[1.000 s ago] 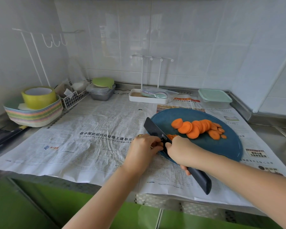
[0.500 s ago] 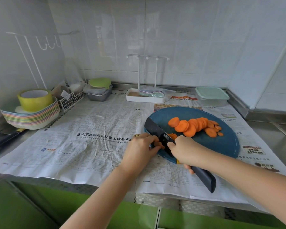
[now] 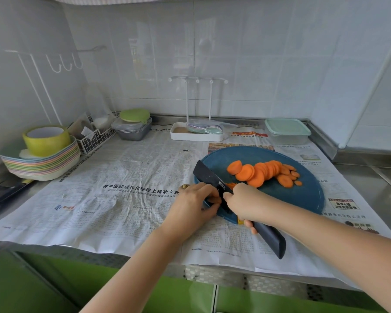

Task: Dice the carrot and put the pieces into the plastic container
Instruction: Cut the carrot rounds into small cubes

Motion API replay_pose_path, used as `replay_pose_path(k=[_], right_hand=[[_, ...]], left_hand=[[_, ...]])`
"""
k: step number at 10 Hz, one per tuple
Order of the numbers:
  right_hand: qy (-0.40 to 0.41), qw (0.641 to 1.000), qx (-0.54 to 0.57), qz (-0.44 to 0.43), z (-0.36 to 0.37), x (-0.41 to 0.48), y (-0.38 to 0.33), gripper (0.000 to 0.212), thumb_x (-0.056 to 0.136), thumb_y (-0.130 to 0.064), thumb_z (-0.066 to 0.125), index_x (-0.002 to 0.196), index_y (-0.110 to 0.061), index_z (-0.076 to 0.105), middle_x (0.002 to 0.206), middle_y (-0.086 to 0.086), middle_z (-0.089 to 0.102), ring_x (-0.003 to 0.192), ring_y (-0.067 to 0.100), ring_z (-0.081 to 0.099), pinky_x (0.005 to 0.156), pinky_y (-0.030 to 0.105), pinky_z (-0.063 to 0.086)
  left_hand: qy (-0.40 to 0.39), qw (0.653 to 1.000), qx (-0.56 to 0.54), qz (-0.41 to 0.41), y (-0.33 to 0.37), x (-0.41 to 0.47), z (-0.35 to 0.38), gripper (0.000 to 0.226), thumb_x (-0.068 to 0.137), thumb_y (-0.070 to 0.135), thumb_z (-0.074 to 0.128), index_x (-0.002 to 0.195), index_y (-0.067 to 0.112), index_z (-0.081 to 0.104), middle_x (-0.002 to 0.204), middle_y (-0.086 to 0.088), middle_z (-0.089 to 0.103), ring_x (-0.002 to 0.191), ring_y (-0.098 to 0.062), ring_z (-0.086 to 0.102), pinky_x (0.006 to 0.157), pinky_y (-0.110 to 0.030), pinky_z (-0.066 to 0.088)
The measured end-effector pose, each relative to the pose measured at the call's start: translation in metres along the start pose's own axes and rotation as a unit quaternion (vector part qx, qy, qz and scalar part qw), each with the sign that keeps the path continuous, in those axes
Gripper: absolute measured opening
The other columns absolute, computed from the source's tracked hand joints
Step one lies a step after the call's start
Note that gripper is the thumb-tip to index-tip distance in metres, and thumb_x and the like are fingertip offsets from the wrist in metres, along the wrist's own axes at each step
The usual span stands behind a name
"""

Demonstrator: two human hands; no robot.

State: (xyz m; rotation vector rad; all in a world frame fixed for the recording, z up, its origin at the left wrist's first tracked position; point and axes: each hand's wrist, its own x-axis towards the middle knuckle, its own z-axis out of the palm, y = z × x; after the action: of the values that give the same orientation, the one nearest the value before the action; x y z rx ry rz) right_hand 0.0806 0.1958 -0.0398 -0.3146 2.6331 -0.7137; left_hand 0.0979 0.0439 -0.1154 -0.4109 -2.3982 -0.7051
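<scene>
Slicing at the near-left rim of the blue board (image 3: 303, 199), desk front-centre.
Right hand (image 3: 246, 204) grips the black knife (image 3: 209, 177). Left hand (image 3: 194, 199) against the blade, fingers curled over a barely visible carrot end (image 3: 215, 200). Carrot slices (image 3: 262, 172) fanned mid-board. Lidded plastic container (image 3: 287, 132) at the desk's back edge.

1. We see two arms. The left forearm (image 3: 131, 267) enters at the bottom centre of the frame, and the right forearm (image 3: 339, 247) enters at the lower right edge.
2. Both forearms are bare along all the length that shows, from the frame edge to the wrist.
3. The left hand (image 3: 194, 199), just left of the frame's centre, wears a gold-coloured ring (image 3: 185, 186) with a rounded, bulky top. The ring shows at the hand's upper left edge, and we cannot tell which finger carries it.
4. The right hand (image 3: 246, 204), just right of centre, is bare. Its nails are too small for us to judge.
</scene>
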Motion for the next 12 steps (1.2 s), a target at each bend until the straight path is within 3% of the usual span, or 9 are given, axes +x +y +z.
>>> replay_pose_path(k=[3, 4, 5, 6, 8, 9, 10, 11, 12], right_hand=[[-0.018, 0.999, 0.011, 0.049, 0.0, 0.011, -0.007, 0.038, 0.102, -0.028, 0.032, 0.069, -0.012, 0.039, 0.058, 0.006, 0.047, 0.045, 0.018, 0.045, 0.03, 0.019, 0.039], [-0.067, 0.99, 0.073, 0.1, -0.005, 0.011, -0.004, 0.042, 0.101, -0.037, 0.036, 0.077, -0.005, 0.048, 0.04, 0.004, 0.047, 0.032, 0.018, 0.042, 0.036, 0.024, 0.039], [-0.065, 0.99, 0.11, 0.06, -0.012, 0.008, 0.002, 0.039, 0.1, -0.036, 0.04, 0.079, -0.004, 0.049, 0.043, 0.003, 0.045, 0.029, 0.015, 0.039, 0.034, 0.021, 0.038], [-0.051, 0.989, 0.131, 0.051, -0.021, 0.006, 0.001, 0.04, 0.101, -0.036, 0.04, 0.075, -0.006, 0.047, 0.042, 0.003, 0.043, 0.028, 0.014, 0.038, 0.032, 0.019, 0.037], [-0.061, 0.991, 0.109, 0.057, -0.019, -0.002, -0.001, 0.041, 0.101, -0.036, 0.037, 0.077, -0.004, 0.045, 0.042, 0.004, 0.045, 0.028, 0.016, 0.04, 0.034, 0.021, 0.035], [-0.067, 0.99, 0.118, 0.046, -0.013, -0.007, 0.0, 0.037, 0.101, -0.033, 0.038, 0.078, -0.004, 0.045, 0.04, 0.003, 0.042, 0.022, 0.013, 0.036, 0.032, 0.017, 0.033], [-0.077, 0.991, 0.107, 0.035, -0.009, -0.009, 0.0, 0.038, 0.101, -0.031, 0.04, 0.076, -0.003, 0.045, 0.048, 0.007, 0.043, 0.024, 0.013, 0.036, 0.031, 0.018, 0.035], [-0.077, 0.993, 0.089, 0.029, -0.009, -0.007, 0.001, 0.038, 0.101, -0.03, 0.039, 0.076, -0.002, 0.047, 0.052, 0.009, 0.045, 0.026, 0.015, 0.039, 0.033, 0.021, 0.037], [-0.07, 0.995, 0.067, 0.029, -0.01, -0.005, 0.003, 0.039, 0.101, -0.03, 0.038, 0.076, -0.002, 0.046, 0.05, 0.009, 0.046, 0.032, 0.019, 0.041, 0.035, 0.022, 0.038]], left_hand=[[0.006, 1.0, 0.013, -0.005, -0.001, -0.001, -0.001, 0.015, 0.073, 0.011, 0.075, 0.086, 0.013, 0.068, 0.084, 0.004, 0.063, 0.075, -0.013, 0.058, 0.068, -0.029, 0.049], [0.006, 0.999, -0.021, -0.047, 0.0, 0.0, -0.004, 0.013, 0.079, 0.009, 0.073, 0.09, 0.011, 0.066, 0.085, 0.007, 0.057, 0.073, -0.006, 0.057, 0.069, -0.017, 0.046], [0.033, 0.985, -0.1, -0.134, 0.002, 0.002, -0.009, 0.009, 0.084, 0.01, 0.069, 0.089, 0.017, 0.067, 0.085, 0.011, 0.061, 0.074, 0.003, 0.058, 0.066, -0.007, 0.042], [0.054, 0.966, -0.143, -0.208, 0.003, 0.005, -0.012, 0.01, 0.085, 0.014, 0.069, 0.086, 0.024, 0.068, 0.081, 0.01, 0.066, 0.072, 0.003, 0.06, 0.064, -0.007, 0.044], [0.051, 0.923, -0.196, -0.327, 0.003, 0.008, -0.018, 0.007, 0.083, 0.023, 0.072, 0.079, 0.017, 0.075, 0.064, 0.005, 0.07, 0.061, -0.006, 0.065, 0.06, -0.021, 0.053], [0.042, 0.889, -0.222, -0.398, 0.005, 0.01, -0.025, 0.016, 0.083, 0.022, 0.072, 0.069, 0.013, 0.073, 0.055, 0.002, 0.067, 0.047, -0.005, 0.058, 0.047, -0.016, 0.046], [-0.003, 0.878, -0.228, -0.422, 0.005, 0.01, -0.033, 0.02, 0.083, 0.017, 0.073, 0.067, 0.005, 0.072, 0.055, -0.004, 0.066, 0.043, -0.006, 0.056, 0.046, -0.017, 0.047], [-0.03, 0.879, -0.228, -0.419, 0.005, 0.011, -0.038, 0.019, 0.081, 0.014, 0.074, 0.066, 0.004, 0.072, 0.061, -0.006, 0.07, 0.052, -0.011, 0.062, 0.06, -0.024, 0.055], [-0.056, 0.867, -0.242, -0.432, 0.007, 0.016, -0.035, 0.016, 0.081, 0.011, 0.074, 0.069, 0.0, 0.073, 0.061, -0.005, 0.07, 0.055, -0.011, 0.064, 0.061, -0.021, 0.057]])
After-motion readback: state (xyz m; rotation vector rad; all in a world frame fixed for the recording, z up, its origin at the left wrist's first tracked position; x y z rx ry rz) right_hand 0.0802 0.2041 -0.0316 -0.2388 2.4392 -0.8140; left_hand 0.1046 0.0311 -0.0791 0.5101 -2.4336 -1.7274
